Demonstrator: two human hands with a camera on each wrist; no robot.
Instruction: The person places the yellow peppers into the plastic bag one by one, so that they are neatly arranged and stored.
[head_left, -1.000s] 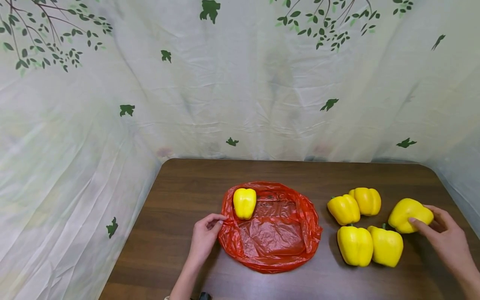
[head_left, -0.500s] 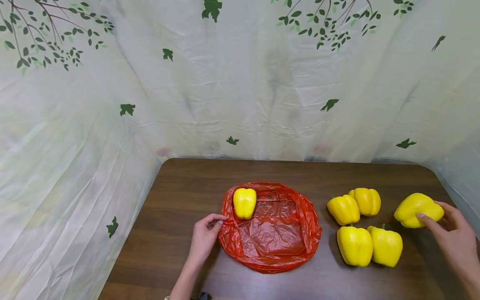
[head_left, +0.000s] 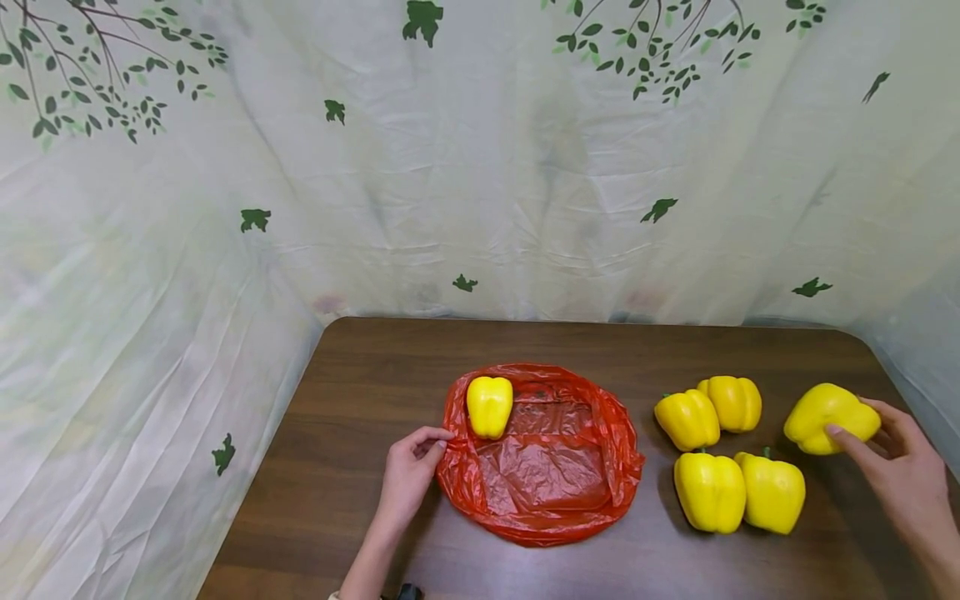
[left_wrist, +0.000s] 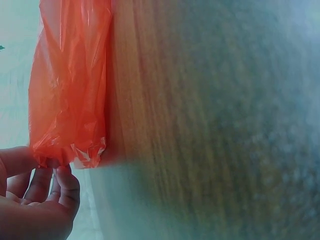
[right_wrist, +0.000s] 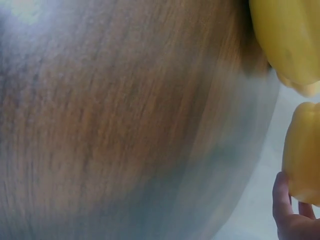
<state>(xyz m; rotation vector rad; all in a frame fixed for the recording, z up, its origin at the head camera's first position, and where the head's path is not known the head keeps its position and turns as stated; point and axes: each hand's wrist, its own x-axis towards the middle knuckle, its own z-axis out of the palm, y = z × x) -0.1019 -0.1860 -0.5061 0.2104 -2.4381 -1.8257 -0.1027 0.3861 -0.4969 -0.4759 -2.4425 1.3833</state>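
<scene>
My left hand (head_left: 408, 471) pinches the left rim of a red plastic bag (head_left: 543, 487), which stands with its mouth spread wide. In the left wrist view, thumb and fingers meet at the gathered edge of the bag (left_wrist: 72, 95). Inside the bag, against its left side, lies a yellow bell pepper (head_left: 490, 407). At the right, my right hand (head_left: 900, 458) grips another yellow bell pepper (head_left: 831, 419) by its right end, tilted on its side. The right wrist view catches this held pepper (right_wrist: 305, 155) at its edge, with fingertips against it.
Several more yellow bell peppers lie between bag and right hand: a front pair, left (head_left: 710, 492) and right (head_left: 772, 493), and a back pair, left (head_left: 687, 419) and right (head_left: 731, 403). All are on a brown wooden table (head_left: 390, 358). A leaf-patterned curtain (head_left: 480, 167) hangs behind.
My right hand has moved right and slightly back with its bell pepper, away from the front pair, then a touch left again. My left hand and the bag have stayed put.
</scene>
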